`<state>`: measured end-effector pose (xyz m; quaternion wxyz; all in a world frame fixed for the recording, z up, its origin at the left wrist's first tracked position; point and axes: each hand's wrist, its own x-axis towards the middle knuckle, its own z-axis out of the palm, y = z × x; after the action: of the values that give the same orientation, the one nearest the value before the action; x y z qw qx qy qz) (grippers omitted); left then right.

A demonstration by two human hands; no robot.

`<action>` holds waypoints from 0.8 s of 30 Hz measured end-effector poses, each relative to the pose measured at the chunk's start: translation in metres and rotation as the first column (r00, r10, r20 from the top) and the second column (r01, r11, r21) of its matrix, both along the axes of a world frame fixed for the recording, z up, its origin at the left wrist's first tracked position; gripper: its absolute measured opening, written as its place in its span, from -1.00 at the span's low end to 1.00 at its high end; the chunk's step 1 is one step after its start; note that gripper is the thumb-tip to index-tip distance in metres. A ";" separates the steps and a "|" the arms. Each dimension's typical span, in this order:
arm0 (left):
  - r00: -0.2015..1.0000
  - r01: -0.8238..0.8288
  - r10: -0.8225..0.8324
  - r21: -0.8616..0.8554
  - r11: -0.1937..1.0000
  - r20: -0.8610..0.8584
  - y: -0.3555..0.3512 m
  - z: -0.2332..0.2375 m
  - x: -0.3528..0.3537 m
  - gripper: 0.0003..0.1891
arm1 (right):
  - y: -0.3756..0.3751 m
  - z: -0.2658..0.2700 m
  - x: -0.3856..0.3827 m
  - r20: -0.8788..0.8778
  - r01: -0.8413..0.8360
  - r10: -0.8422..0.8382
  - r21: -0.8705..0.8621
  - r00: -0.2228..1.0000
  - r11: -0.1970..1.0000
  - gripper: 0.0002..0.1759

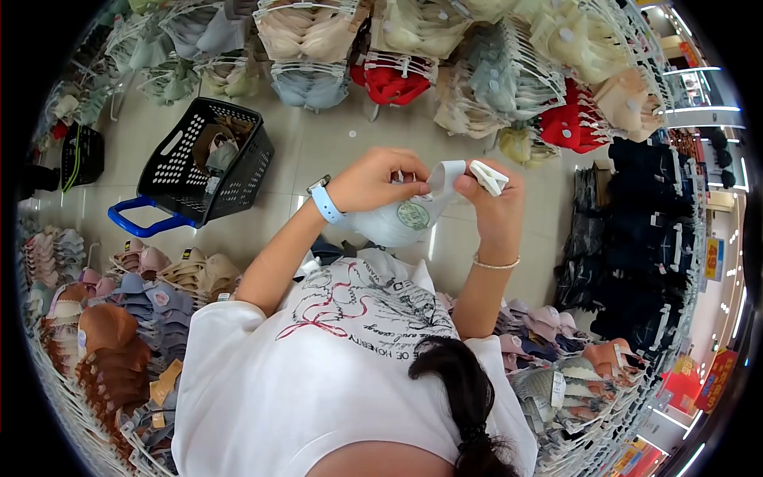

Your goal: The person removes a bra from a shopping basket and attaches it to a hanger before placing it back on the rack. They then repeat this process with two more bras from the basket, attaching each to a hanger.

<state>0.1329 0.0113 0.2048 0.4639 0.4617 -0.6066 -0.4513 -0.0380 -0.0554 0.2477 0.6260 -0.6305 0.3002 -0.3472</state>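
Observation:
A pale blue-white bra (389,225) with a round green sticker hangs between my hands in front of my chest. My left hand (387,180), with a watch and a light blue wristband above it, pinches the upper edge of the bra near its strap (447,176). The strap loops up towards the other side. My right hand (494,195), a bracelet on its wrist, closes on a white plastic hanger (488,178), its clip end sticking out past the thumb. Part of the hanger is hidden behind the fingers.
A black shopping basket (230,171) with a blue handle stands on the tiled floor at left, some garments inside. Racks of hanging bras (314,32) run along the far side, with more bras (119,350) close by at left. Dark garments (636,230) hang at right.

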 end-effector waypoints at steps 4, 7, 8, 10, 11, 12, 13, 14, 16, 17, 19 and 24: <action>0.998 -0.066 0.066 0.006 0.998 -0.016 -0.001 -0.004 -0.002 -0.88 | -0.001 0.000 0.001 -0.002 0.032 -0.032 0.018 0.999 0.999 -0.76; 0.994 -0.110 0.109 -0.056 0.992 -0.016 -0.001 -0.009 -0.002 -0.86 | -0.002 -0.001 0.001 0.017 0.068 -0.070 0.070 0.997 0.995 -0.78; 0.994 -0.113 0.113 -0.009 0.994 0.014 -0.001 -0.008 -0.002 -0.84 | -0.001 -0.002 0.001 0.020 0.083 -0.085 0.073 0.996 0.994 -0.79; 0.993 -0.115 0.113 0.040 0.993 0.046 0.001 -0.006 -0.004 -0.83 | 0.000 -0.003 0.003 0.023 0.100 -0.102 0.078 0.994 0.992 -0.81; 0.980 -0.193 0.195 0.055 0.980 -0.036 0.003 -0.003 -0.007 -0.82 | 0.000 -0.006 0.004 0.015 0.129 -0.131 0.073 0.991 0.989 -0.81; 0.954 -0.268 0.276 0.076 0.960 -0.116 0.004 0.000 -0.011 -0.80 | 0.001 -0.007 0.005 0.007 0.159 -0.160 0.067 0.987 0.985 -0.82; 0.955 -0.264 0.272 0.078 0.961 -0.115 0.005 0.003 -0.013 -0.80 | 0.003 -0.007 0.007 0.008 0.163 -0.164 0.069 0.986 0.984 -0.82; 0.924 -0.291 0.308 0.109 0.951 -0.226 0.006 0.006 -0.016 -0.80 | 0.007 -0.007 0.010 -0.033 0.186 -0.185 0.035 0.982 0.982 -0.83; 0.878 -0.311 0.343 0.147 0.939 -0.334 0.010 0.012 -0.019 -0.79 | 0.013 -0.008 0.013 -0.075 0.209 -0.208 0.002 0.975 0.978 -0.85; 0.868 -0.317 0.355 0.165 0.934 -0.346 0.011 0.015 -0.020 -0.80 | 0.014 -0.009 0.015 -0.043 0.227 -0.226 0.018 0.973 0.974 -0.86; 0.859 -0.323 0.368 0.183 0.929 -0.357 0.012 0.018 -0.019 -0.81 | 0.016 -0.011 0.017 -0.012 0.244 -0.244 0.035 0.970 0.969 -0.86; 0.859 -0.380 0.410 0.153 0.912 -0.307 0.014 0.017 -0.015 -0.84 | 0.022 -0.014 0.024 0.052 0.260 -0.256 -0.074 0.965 0.963 -0.84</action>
<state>0.1182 0.0252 0.2216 0.6215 0.5132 -0.3916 -0.4438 -0.0136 -0.0333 0.2339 0.5557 -0.6032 0.3522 -0.4509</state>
